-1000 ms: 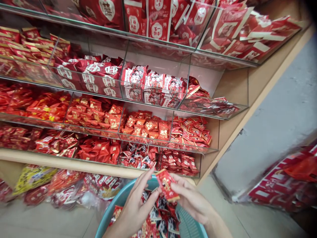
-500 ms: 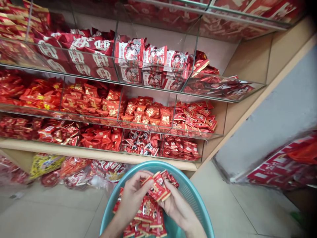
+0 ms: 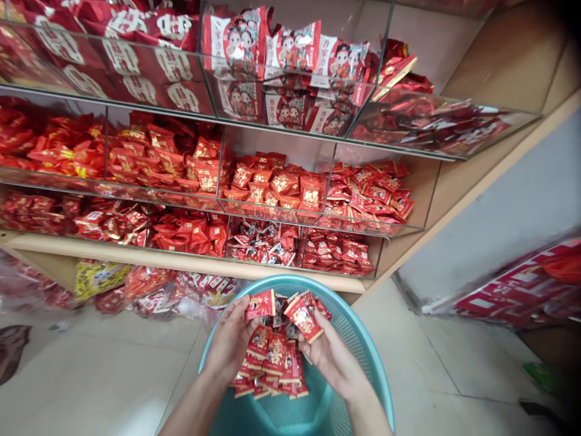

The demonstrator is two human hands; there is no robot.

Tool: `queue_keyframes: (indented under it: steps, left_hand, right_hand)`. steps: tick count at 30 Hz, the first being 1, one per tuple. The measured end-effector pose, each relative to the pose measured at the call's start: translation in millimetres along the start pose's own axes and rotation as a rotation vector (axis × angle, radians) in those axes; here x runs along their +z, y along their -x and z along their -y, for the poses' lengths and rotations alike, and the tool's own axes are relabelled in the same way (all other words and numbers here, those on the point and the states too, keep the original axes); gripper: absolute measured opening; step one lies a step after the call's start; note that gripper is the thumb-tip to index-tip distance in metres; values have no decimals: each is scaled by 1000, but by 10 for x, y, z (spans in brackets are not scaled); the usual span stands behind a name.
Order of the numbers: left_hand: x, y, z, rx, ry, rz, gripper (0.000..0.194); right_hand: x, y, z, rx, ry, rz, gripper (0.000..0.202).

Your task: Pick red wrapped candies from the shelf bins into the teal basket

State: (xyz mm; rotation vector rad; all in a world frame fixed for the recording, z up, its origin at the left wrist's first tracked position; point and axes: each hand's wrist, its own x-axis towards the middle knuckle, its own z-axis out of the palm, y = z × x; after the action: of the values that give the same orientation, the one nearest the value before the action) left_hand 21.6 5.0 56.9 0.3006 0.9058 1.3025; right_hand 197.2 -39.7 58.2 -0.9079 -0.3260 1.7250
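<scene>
Over a teal plastic basket (image 3: 370,339), my left hand (image 3: 231,339) pinches a small red candy packet (image 3: 261,304) with gold print and a pale edge. My right hand (image 3: 329,351) grips another red packet (image 3: 303,320), with more packets behind it between the fingers; how many I cannot tell. Inside the basket, below and between both hands, lies a pile of similar red packets (image 3: 275,354). A few darker packets (image 3: 282,312) show between the two held ones.
A wooden shelf unit (image 3: 181,253) with clear dividers holds rows of red packets (image 3: 276,184) just beyond the basket. Bagged packets (image 3: 149,290) lie on the tiled floor (image 3: 104,357) beneath it. At the right stands a grey wall (image 3: 490,212) with a red-and-white printed package (image 3: 508,287).
My hands have moved apart; before, they were together around the packets. A single packet is now in my left hand, the others in my right. The view has shifted closer to the shelves.
</scene>
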Motion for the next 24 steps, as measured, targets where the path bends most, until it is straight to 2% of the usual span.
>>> queue_keyframes:
  steps: [4, 8, 14, 18, 21, 24]
  left_hand:
    - [-17, -29, 1, 24, 13, -31, 7]
    - [-11, -9, 27, 13, -27, -26, 16]
    - [17, 95, 174, -99, -99, 69, 25]
    - [31, 161, 278, -170, -57, 130, 25]
    - [35, 199, 330, -239, -60, 143, 24]
    - [45, 233, 359, -289, -66, 156, 31]
  right_hand:
    - [-37, 73, 5, -51, 114, -23, 24]
    - [-50, 111, 6, -103, 323, -5, 29]
    - [42, 161, 86, -178, 622, 4, 32]
    - [71, 177, 107, -193, 671, 68, 37]
    - [35, 147, 83, -221, 681, 50, 40]
    - [-4, 99, 61, -244, 709, 31, 36]
